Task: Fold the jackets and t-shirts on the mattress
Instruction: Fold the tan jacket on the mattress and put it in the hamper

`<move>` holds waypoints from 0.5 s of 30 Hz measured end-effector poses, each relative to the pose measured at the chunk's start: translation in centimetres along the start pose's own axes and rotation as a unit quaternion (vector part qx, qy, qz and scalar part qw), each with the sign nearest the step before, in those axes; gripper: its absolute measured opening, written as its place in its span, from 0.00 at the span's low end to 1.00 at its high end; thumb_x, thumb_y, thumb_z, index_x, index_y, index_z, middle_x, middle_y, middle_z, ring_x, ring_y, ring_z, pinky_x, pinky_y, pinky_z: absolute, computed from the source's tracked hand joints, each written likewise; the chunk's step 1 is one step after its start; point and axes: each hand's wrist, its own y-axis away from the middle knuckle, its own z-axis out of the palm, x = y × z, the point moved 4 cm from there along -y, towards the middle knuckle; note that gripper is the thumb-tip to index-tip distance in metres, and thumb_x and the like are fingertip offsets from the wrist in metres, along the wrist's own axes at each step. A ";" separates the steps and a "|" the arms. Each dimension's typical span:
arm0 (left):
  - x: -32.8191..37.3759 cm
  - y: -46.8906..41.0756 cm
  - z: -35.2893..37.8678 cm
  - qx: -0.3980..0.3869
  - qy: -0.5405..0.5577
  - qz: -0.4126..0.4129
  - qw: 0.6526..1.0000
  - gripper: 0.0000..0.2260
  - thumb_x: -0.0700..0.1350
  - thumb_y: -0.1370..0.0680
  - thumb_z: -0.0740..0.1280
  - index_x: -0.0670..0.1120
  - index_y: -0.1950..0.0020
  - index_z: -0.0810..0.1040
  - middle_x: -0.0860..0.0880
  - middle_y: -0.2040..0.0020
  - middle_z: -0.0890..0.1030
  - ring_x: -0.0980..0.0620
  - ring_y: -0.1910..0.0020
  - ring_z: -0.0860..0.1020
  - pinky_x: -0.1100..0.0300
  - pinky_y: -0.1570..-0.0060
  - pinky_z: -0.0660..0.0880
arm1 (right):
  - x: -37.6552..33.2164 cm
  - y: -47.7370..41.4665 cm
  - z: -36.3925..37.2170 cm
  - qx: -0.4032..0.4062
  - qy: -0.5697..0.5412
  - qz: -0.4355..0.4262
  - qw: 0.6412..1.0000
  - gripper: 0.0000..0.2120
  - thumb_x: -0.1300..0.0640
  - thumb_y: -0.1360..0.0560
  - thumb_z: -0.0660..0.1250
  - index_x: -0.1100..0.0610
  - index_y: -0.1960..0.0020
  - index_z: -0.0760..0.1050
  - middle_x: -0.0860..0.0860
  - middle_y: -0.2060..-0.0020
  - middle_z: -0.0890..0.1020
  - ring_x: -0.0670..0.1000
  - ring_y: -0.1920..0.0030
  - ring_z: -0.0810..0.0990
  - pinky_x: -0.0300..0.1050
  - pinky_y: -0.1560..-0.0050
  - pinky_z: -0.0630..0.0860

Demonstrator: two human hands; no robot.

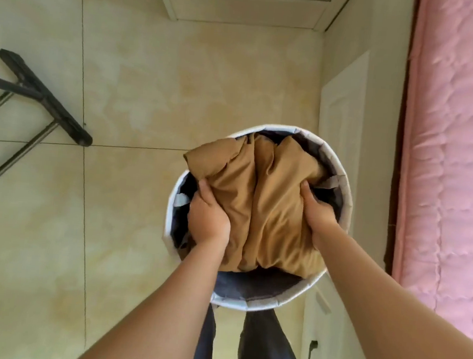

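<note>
A bunched tan garment (258,207) sits at the mouth of a round white laundry basket (342,171) with a dark lining, on the floor below me. My left hand (208,214) grips the garment's left side. My right hand (316,212) grips its right side. Both hands press into the cloth from the sides, with the fingertips hidden under the folds. The pink quilted mattress (454,158) runs along the right edge of the view.
Beige floor tiles (139,99) spread to the left and ahead. A dark metal stand's foot and legs (45,99) lie at the left. A white cabinet (347,109) with a black handle stands between basket and mattress. My dark trouser legs (260,350) show below the basket.
</note>
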 end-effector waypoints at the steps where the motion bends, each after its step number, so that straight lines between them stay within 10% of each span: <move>1: -0.5 -1.0 0.7 0.005 0.016 -0.004 1.000 0.26 0.56 0.16 0.47 0.41 0.33 0.74 0.40 0.37 0.78 0.40 0.37 0.74 0.56 0.40 0.67 | 0.0 -0.9 0.2 0.021 -0.005 -0.019 1.000 0.28 0.36 0.24 0.61 0.54 0.33 0.73 0.53 0.42 0.78 0.55 0.47 0.73 0.45 0.44 0.66; 15: -8.8 -14.8 7.4 0.128 -0.052 -0.055 0.989 0.26 0.56 0.16 0.49 0.38 0.33 0.72 0.38 0.34 0.75 0.39 0.35 0.72 0.51 0.36 0.66 | 3.9 -15.5 7.4 0.251 0.097 -0.122 0.955 0.39 0.30 0.24 0.51 0.59 0.27 0.66 0.60 0.30 0.70 0.61 0.30 0.68 0.51 0.28 0.61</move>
